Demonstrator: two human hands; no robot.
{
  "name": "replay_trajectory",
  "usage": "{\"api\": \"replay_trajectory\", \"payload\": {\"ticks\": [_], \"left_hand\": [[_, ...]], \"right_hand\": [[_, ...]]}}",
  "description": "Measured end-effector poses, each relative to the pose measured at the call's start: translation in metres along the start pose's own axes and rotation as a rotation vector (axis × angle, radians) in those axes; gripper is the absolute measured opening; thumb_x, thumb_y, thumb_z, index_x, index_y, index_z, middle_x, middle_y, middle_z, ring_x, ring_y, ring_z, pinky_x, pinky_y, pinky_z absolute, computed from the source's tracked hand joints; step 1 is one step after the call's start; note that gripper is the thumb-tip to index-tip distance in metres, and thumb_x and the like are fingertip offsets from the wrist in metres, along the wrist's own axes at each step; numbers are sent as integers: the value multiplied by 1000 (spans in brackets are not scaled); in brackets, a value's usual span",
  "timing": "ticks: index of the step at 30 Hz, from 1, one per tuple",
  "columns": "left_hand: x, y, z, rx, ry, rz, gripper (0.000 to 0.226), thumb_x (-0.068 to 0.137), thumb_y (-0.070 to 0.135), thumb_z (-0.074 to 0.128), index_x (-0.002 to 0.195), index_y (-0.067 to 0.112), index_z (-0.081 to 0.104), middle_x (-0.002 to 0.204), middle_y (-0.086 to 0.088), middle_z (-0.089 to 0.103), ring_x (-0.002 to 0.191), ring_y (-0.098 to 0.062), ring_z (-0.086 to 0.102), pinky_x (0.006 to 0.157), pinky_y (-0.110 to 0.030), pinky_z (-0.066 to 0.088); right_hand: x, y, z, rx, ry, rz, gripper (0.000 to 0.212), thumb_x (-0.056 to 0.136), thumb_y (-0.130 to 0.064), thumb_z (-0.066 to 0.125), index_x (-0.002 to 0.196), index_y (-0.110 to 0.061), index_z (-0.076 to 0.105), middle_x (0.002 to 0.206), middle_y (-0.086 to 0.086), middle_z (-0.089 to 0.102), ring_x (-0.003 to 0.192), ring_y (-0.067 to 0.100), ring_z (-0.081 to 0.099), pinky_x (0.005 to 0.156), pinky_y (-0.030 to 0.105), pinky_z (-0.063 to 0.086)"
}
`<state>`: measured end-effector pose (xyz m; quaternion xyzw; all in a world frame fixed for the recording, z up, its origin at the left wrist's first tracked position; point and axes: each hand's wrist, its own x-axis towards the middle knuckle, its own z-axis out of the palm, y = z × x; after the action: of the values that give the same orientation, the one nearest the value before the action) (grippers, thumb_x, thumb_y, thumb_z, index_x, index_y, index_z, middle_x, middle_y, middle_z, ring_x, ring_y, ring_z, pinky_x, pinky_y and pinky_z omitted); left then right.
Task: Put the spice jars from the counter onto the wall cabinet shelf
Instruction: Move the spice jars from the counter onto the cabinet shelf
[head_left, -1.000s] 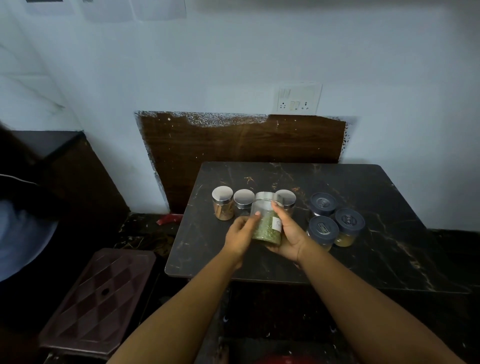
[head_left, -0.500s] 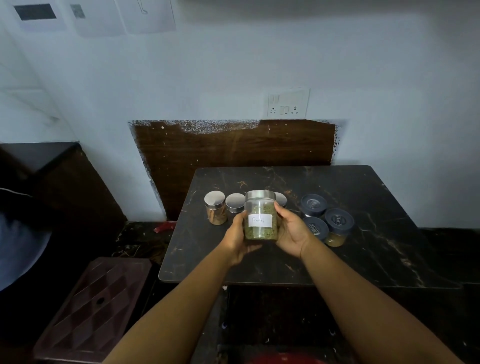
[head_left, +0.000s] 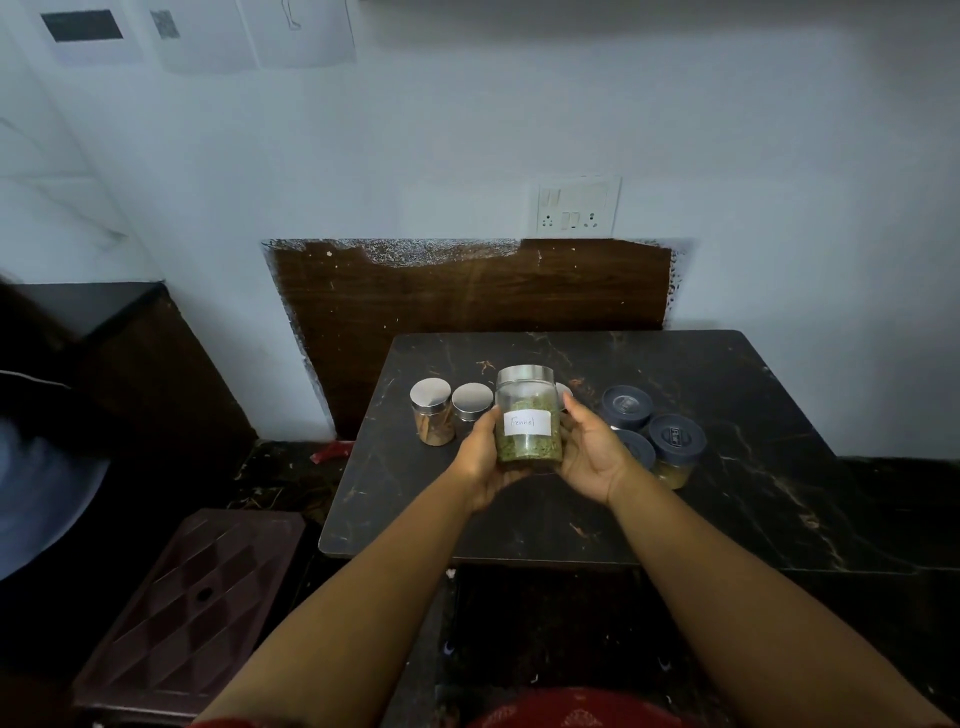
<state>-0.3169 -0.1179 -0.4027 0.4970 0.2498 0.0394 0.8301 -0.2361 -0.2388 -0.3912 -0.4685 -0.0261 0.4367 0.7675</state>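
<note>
Nearest the camera, two bare forearms reach forward from the bottom edge, above a strip of red patterned cloth (head_left: 576, 714) cut off by the frame. The left hand (head_left: 480, 462) and the right hand (head_left: 592, 452) cup a clear glass jar of green fennel seeds with a brushed metal lid (head_left: 529, 418) between them, fingers curled round its sides and under its base; how the fingertips behind the glass lie cannot be made out. The jar is held upright in the air over the near middle of the black marble counter (head_left: 727, 499), its long axis vertical, lid up, the white handwritten label facing the camera.

To the left on the floor stands a dark brown plastic stool with a diamond-patterned top (head_left: 192, 613). On the counter behind the held jar sits a row of small steel-lidded glass jars: one with brown spice (head_left: 432, 418), one beside it (head_left: 471, 402) partly behind the left hand, and another (head_left: 563, 391) almost wholly hidden, only a sliver of lid showing. To the right, three jars with dark blue lids (head_left: 675, 441) cluster together, one partly covered by the right wrist. Farther back, a brown wooden board (head_left: 467, 296) leans on the white wall below a white switch-and-socket plate (head_left: 576, 208).
</note>
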Motion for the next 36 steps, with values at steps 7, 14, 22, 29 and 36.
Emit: {"api": "replay_trajectory", "payload": {"ticks": [7,14,22,29,36], "left_hand": [[9,-2,3,25,74,32,60,92,55,46,140,20,39,130,-11,60,113,-28,63,73,-39,59],[15,14,7,153,45,67,42,100,50,36,129,22,47,125,-8,63,111,-22,64,79,-36,58],[30,78,8,234,55,243,40,93,40,58,128,22,53,121,-5,64,109,-19,63,85,-33,53],[57,163,16,381,19,570,58,88,30,69,139,26,42,126,1,59,111,-10,59,90,-23,49],[83,274,32,441,-3,792,54,91,28,66,138,29,40,131,2,54,107,-7,57,82,-19,52]], "right_hand": [[-5,-4,5,-292,-95,-59,49,86,-12,67,132,-14,50,121,11,65,115,28,61,103,44,46],[2,-12,11,-422,39,-144,74,76,0,75,135,-25,38,121,6,60,111,24,59,92,40,53],[36,-62,38,-665,280,-323,88,67,-27,85,141,-27,37,130,0,55,113,19,55,93,38,49],[76,-129,90,-849,321,-564,79,75,-45,75,143,-29,39,136,-2,53,121,20,53,100,41,48],[112,-216,152,-832,308,-788,79,79,-39,75,146,-29,36,145,-1,44,116,17,53,80,26,51]]}}
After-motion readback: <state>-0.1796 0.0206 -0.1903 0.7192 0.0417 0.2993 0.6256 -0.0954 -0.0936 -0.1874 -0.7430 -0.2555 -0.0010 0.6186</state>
